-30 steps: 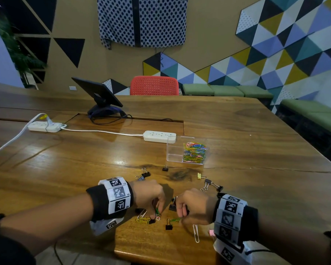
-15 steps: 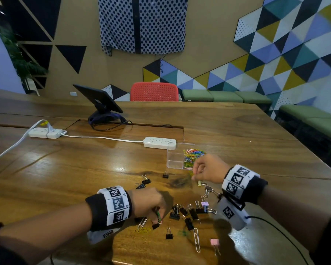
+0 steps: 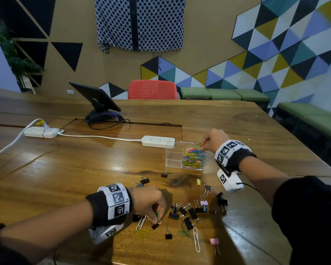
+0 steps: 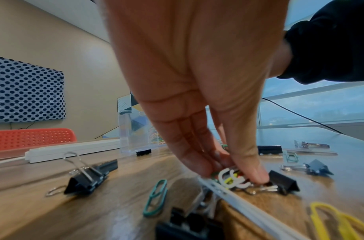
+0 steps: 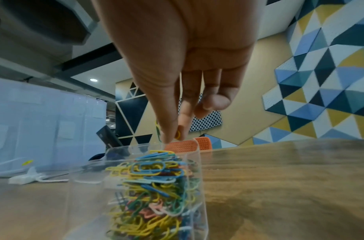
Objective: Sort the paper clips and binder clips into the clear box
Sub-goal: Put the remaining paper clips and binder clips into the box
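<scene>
A few paper clips (image 5: 177, 135) sit pinched in the right grip (image 3: 211, 139), fingertips closed on them directly above the heaped coloured clips filling the right end of the clear box (image 3: 173, 158). The left grip (image 3: 151, 202) has its fingers and thumb closed round a small bunch of clips (image 4: 232, 177) low on the worktop (image 3: 84, 178). Just right of that grip lie scattered black binder clips (image 3: 187, 211).

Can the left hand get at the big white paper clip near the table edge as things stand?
Probably not yet: the left hand is already pinching a bunch of paper clips. The way to the white paper clip looks free, with only scattered binder clips nearby.
</scene>
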Demonstrator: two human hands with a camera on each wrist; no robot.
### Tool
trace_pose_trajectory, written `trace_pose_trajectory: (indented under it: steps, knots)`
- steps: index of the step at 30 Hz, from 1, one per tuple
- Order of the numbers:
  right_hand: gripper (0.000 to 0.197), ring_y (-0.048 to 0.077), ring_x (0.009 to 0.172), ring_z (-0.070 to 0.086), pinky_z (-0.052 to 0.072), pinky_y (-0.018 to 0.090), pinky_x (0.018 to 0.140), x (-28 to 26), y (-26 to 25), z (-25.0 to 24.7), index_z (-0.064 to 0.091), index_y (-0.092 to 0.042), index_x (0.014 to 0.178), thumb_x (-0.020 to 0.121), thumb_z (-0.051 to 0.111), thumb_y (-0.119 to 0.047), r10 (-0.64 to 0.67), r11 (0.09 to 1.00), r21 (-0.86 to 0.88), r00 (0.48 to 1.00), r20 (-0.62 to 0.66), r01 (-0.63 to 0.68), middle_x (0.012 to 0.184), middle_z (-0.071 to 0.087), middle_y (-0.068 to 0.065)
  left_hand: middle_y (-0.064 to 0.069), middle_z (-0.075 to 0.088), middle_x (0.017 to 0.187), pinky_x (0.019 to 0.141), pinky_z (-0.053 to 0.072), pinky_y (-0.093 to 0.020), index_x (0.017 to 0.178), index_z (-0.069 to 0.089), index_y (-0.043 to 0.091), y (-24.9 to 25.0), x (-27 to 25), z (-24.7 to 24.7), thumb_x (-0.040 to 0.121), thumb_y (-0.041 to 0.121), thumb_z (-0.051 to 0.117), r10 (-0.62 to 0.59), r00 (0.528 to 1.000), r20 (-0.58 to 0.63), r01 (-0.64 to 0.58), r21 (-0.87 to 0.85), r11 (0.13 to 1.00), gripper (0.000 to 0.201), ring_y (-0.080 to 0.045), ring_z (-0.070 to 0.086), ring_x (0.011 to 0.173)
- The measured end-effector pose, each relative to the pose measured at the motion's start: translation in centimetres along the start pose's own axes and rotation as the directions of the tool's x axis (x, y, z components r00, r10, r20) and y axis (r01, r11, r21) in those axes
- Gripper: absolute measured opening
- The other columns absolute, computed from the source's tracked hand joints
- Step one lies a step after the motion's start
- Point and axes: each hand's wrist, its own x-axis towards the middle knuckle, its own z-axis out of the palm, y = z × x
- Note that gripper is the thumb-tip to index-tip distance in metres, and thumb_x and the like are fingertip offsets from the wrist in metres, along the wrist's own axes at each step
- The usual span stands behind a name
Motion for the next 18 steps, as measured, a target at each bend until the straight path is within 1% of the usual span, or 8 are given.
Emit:
trace_pose_trajectory:
  steps: [2, 5, 8, 10, 12, 15, 16, 18]
  knots:
    - [0.017, 0.014, 0.081, 0.062, 0.051, 0.024, 0.077, 0.4, 0.0, 0.1, 0.074, -0.013, 0.09, 0.074, 0.078, -0.017, 0.028, 0.999, 0.015, 0.999, 0.031, -0.029, 0.093, 0.072, 0.004, -0.002, 0.069, 0.105, 0.089, 0.046, -0.026, 0.1, 0.069, 0.013, -0.1, 0.0, 0.0, 0.082, 0.021, 0.069, 0.006, 1.0, -0.002, -0.006, 0.004, 1.0, 0.019, -0.012, 0.061, 0.1]
    - [0.017, 0.014, 0.083, 0.062, 0.049, 0.023, 0.075, 0.5, 0.0, 0.4, 0.075, -0.013, 0.091, 0.074, 0.077, -0.015, 0.0, 0.998, 0.066, 0.999, 0.041, -0.003, 0.095, 0.073, 0.005, -0.002, 0.071, 0.1, 0.087, 0.049, -0.026, 0.096, 0.07, 0.013, -0.2, -0.1, 0.1, 0.082, 0.02, 0.07, 0.032, 0.999, -0.021, -0.032, -0.003, 0.999, 0.016, -0.011, 0.063, 0.095]
    - [0.01, 0.017, 0.087, 0.066, 0.053, 0.027, 0.08, 0.4, -0.1, 0.8, 0.075, -0.016, 0.085, 0.08, 0.069, -0.009, -0.027, 0.996, 0.079, 1.0, -0.017, 0.028, 0.094, 0.073, 0.006, -0.002, 0.072, 0.096, 0.086, 0.051, -0.029, 0.094, 0.07, 0.012, -0.3, -0.2, 0.1, 0.081, 0.02, 0.071, 0.042, 0.999, -0.031, -0.042, -0.017, 0.999, 0.015, -0.012, 0.065, 0.092]
    - [0.017, 0.017, 0.085, 0.067, 0.054, 0.027, 0.079, 0.6, 0.1, 1.3, 0.074, -0.017, 0.081, 0.084, 0.062, -0.006, -0.025, 0.998, 0.054, 0.999, -0.042, 0.028, 0.093, 0.073, 0.005, -0.003, 0.072, 0.097, 0.086, 0.051, -0.027, 0.095, 0.07, 0.011, -0.2, -0.2, 0.1, 0.081, 0.02, 0.07, 0.047, 0.999, -0.025, -0.047, -0.022, 0.999, 0.016, -0.012, 0.065, 0.093]
    - [0.021, 0.016, 0.085, 0.065, 0.052, 0.025, 0.077, 0.7, 0.3, 1.8, 0.075, -0.017, 0.085, 0.086, 0.058, -0.006, -0.028, 0.999, 0.026, 0.999, -0.022, 0.029, 0.096, 0.073, 0.003, -0.003, 0.072, 0.1, 0.087, 0.049, -0.025, 0.097, 0.07, 0.011, 0.0, -0.1, 0.0, 0.082, 0.019, 0.069, 0.049, 0.999, -0.017, -0.049, -0.009, 0.999, 0.017, -0.012, 0.064, 0.095]
    - [0.019, 0.017, 0.098, 0.064, 0.048, 0.022, 0.082, 0.8, 0.5, 2.5, 0.075, -0.018, 0.095, 0.088, 0.059, -0.01, -0.07, 0.997, 0.014, 0.997, 0.019, 0.07, 0.109, 0.07, 0.003, -0.004, 0.071, 0.103, 0.088, 0.048, -0.025, 0.101, 0.068, 0.01, 0.1, 0.2, 0.1, 0.084, 0.018, 0.066, 0.045, 0.999, -0.019, -0.045, 0.004, 0.999, 0.018, -0.014, 0.064, 0.098]
    - [0.019, 0.018, 0.101, 0.063, 0.047, 0.022, 0.084, 0.8, 0.5, 2.6, 0.074, -0.019, 0.098, 0.089, 0.059, -0.012, -0.086, 0.996, 0.009, 0.996, 0.027, 0.086, 0.112, 0.069, 0.002, -0.004, 0.07, 0.104, 0.088, 0.047, -0.025, 0.102, 0.068, 0.01, 0.1, 0.3, 0.1, 0.085, 0.018, 0.066, 0.046, 0.999, -0.024, -0.045, 0.009, 0.999, 0.018, -0.015, 0.064, 0.099]
    - [0.022, 0.019, 0.1, 0.064, 0.051, 0.026, 0.086, 0.6, 0.6, 2.6, 0.073, -0.023, 0.099, 0.09, 0.057, -0.012, -0.1, 0.995, 0.006, 0.995, 0.027, 0.1, 0.117, 0.067, 0.002, -0.005, 0.07, 0.106, 0.087, 0.046, -0.024, 0.103, 0.068, 0.009, 0.1, 0.4, 0.2, 0.086, 0.017, 0.065, 0.05, 0.998, -0.04, -0.05, 0.011, 0.999, 0.02, -0.016, 0.063, 0.1]
